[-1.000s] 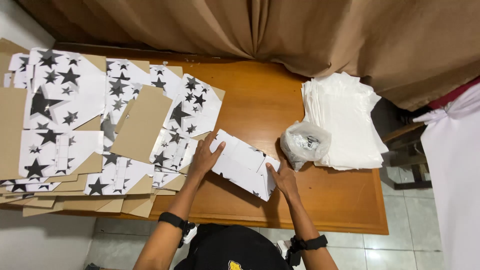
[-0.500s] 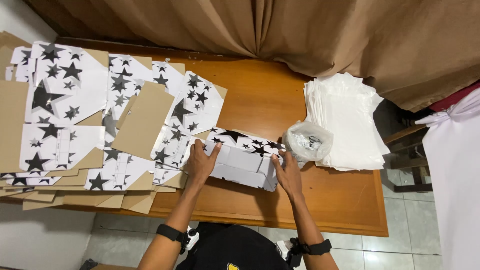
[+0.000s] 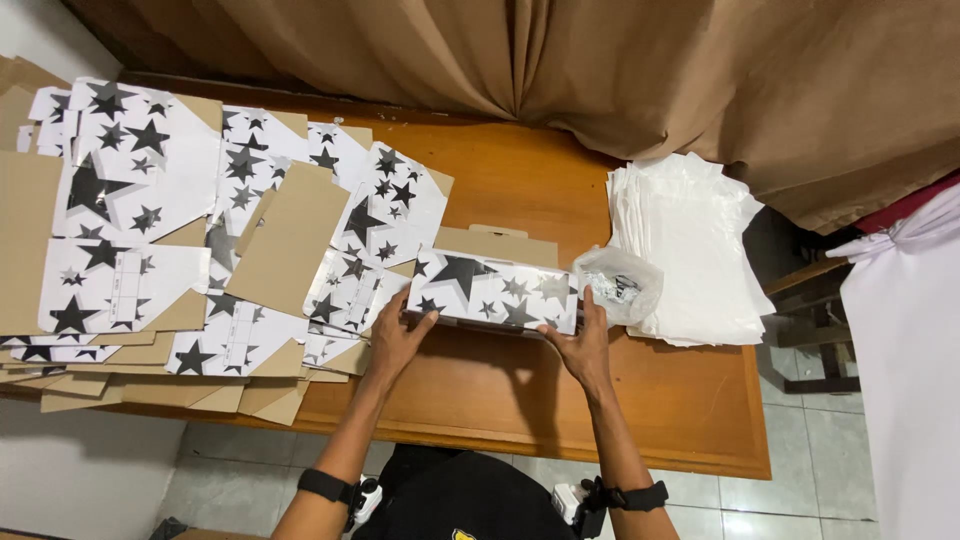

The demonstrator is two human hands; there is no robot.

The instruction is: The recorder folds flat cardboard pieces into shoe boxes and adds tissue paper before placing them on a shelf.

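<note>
We see both hands on a folded box (image 3: 495, 290) printed white with black stars, which sits at the centre of the frame on the wooden surface (image 3: 520, 385). The left hand (image 3: 395, 338) grips the box's left end, fingers spread along its near edge and thumb against the end. The right hand (image 3: 582, 345) grips the lower right corner, fingers curled up against the right end. The box lies long side across the frame, its starred face turned up towards us, and a plain brown flap (image 3: 495, 243) stands out behind its far edge.

To the left of the box, filling the left half of the frame, we see a wide spread of flat box blanks (image 3: 180, 230), some star side up, some showing bare brown card; they overlap one another and hang over the near edge of the surface. The nearest blank touches or slips under the box's left end; we cannot tell which.

Just right of the box lies a small clear plastic bag (image 3: 620, 285) with something dark inside, touching the box's right end. Beyond it, at the right of the surface, rests a stack of white sheets (image 3: 690, 250). A brown curtain (image 3: 600, 70) hangs across the top of the frame. Each wrist bears a black band, at the bottom of the frame.
</note>
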